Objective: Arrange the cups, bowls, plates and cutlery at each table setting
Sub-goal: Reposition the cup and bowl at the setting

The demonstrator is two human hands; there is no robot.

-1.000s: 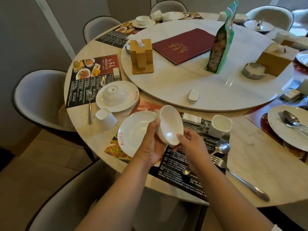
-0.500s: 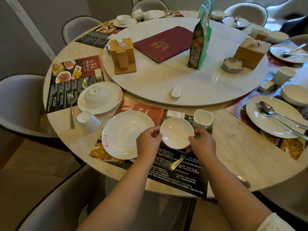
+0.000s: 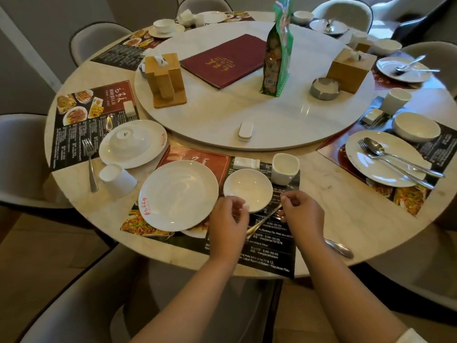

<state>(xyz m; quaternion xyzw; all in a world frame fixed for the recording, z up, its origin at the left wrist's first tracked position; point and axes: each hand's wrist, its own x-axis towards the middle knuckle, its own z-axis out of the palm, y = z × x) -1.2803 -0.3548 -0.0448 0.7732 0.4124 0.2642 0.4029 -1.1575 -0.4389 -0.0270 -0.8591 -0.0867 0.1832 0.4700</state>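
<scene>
A small white bowl (image 3: 248, 189) stands upright on the dark placemat (image 3: 269, 246), between a large white plate (image 3: 178, 194) on its left and a white cup (image 3: 284, 168) behind and to its right. My left hand (image 3: 228, 216) hovers at the bowl's near rim with loosely curled fingers and holds nothing. My right hand (image 3: 303, 214) is just right of the bowl, its fingers loosely curled over the upper end of a spoon (image 3: 262, 221) that lies on the mat. From behind my right forearm a fork handle (image 3: 338, 247) sticks out.
The lazy Susan (image 3: 247, 115) carries a red menu (image 3: 222, 60), a green bag (image 3: 278, 53), wooden holders and an ashtray. The left setting has a bowl upturned on a plate (image 3: 132, 143), an upturned cup (image 3: 117, 179) and a fork (image 3: 90, 164). Chairs ring the table.
The bowl went from tilted in both hands to standing on the placemat. Both hands have let go of it and drawn back a little.
</scene>
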